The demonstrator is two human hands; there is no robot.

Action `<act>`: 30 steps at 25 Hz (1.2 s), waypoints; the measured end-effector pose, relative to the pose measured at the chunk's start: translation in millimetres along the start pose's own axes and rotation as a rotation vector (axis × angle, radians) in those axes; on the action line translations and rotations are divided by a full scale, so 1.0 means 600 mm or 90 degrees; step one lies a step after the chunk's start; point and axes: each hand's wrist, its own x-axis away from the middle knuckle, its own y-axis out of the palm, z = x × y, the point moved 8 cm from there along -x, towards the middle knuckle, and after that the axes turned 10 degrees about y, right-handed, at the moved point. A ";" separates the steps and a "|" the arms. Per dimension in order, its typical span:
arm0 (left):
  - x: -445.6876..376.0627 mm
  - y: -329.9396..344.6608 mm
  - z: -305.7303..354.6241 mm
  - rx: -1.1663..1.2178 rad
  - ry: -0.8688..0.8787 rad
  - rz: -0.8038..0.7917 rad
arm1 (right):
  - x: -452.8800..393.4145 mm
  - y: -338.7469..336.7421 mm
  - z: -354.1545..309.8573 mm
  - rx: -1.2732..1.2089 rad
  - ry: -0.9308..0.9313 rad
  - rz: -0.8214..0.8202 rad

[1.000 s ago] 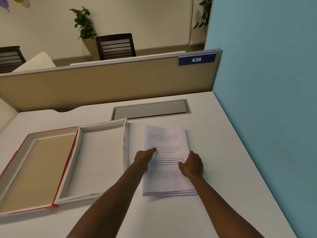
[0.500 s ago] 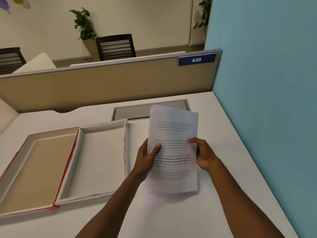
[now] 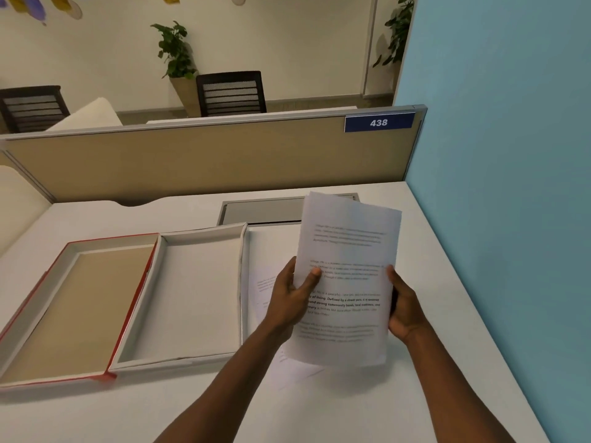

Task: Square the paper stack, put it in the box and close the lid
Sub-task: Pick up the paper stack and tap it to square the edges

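Observation:
A stack of white printed paper is held up off the desk, tilted towards me. My left hand grips its left edge with the thumb on the front sheet. My right hand grips its right edge. A loose printed sheet seems to lie flat on the desk behind my left hand. Left of the paper lies the open box: a white tray with low walls and nothing in it, and its red-edged lid folded out flat to the left.
The white desk ends at a beige partition at the back and a blue wall on the right. A grey cable hatch sits in the desk behind the paper.
The stack lay flat on the desk under both hands. Both hands have taken it by its side edges and lifted it upright, and it now sits slightly higher.

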 end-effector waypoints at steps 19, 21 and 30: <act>0.031 -0.073 -0.180 -0.270 -0.387 0.126 | -0.046 -0.006 0.039 0.308 0.125 0.110; 0.030 -0.077 -0.182 -0.237 -0.362 0.152 | -0.045 -0.003 0.040 0.330 0.117 0.114; 0.036 -0.069 -0.183 -0.022 -0.287 0.182 | -0.048 0.013 0.028 0.512 0.059 0.182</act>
